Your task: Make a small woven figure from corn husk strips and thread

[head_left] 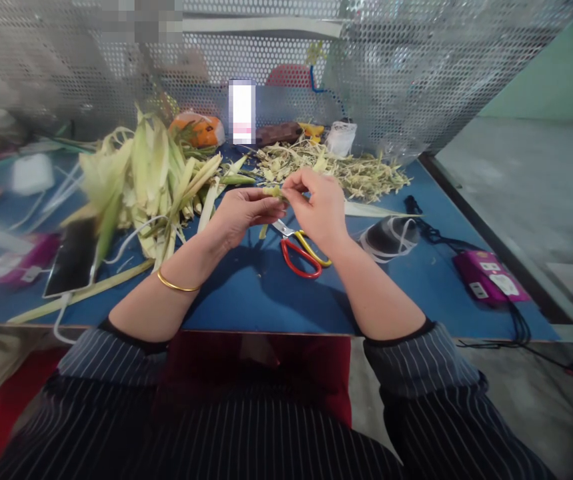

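Observation:
Between the fingertips of both hands is a small pale-green piece of husk [272, 191]. My left hand [246, 212] pinches it from the left, and my right hand [317, 203] pinches its right end. Fingers hide much of the piece. Just below the hands, scissors [302, 260] with one red and one yellow handle lie on the blue table [246, 293]. A large bunch of corn husks [149, 167] lies to the left. Behind my right hand spreads a heap of thin, pale-green husk pieces [366, 177].
A phone [73, 257] with a white cable lies at the left, and a lit phone [242, 113] stands at the back. To the right are a dark roll in clear wrap [390, 238] and a purple pack [491, 277] with black cords. Perforated metal mesh [386, 73] closes the back.

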A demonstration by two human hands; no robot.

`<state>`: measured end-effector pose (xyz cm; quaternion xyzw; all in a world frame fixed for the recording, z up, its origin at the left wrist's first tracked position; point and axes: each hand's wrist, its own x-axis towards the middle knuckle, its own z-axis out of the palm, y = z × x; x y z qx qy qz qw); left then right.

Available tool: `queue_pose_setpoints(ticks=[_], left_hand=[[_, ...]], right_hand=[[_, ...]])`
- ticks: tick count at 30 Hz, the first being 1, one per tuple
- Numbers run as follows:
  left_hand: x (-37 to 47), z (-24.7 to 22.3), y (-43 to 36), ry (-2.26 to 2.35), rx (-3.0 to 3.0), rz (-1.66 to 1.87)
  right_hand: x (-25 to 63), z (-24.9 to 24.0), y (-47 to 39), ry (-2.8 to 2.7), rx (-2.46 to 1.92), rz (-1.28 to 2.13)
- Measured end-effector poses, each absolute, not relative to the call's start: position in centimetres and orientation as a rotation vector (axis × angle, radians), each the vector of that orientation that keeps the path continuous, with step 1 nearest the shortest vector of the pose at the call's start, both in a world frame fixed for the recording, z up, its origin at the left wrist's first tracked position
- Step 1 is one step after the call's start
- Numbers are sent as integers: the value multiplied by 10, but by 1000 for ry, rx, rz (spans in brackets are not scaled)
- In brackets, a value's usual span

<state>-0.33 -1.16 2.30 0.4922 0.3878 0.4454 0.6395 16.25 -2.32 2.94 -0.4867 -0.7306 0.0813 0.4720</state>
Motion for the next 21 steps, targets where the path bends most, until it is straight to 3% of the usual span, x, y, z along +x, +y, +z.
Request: queue_pose_setpoints(ticks=[14, 21], left_hand=[[8, 26, -23, 1080, 1316, 1055], [7, 21, -23, 1036, 1345, 877]], right_hand=[[166, 29, -23, -1989, -1142, 67], [164, 32, -20, -1784, -1150, 493]])
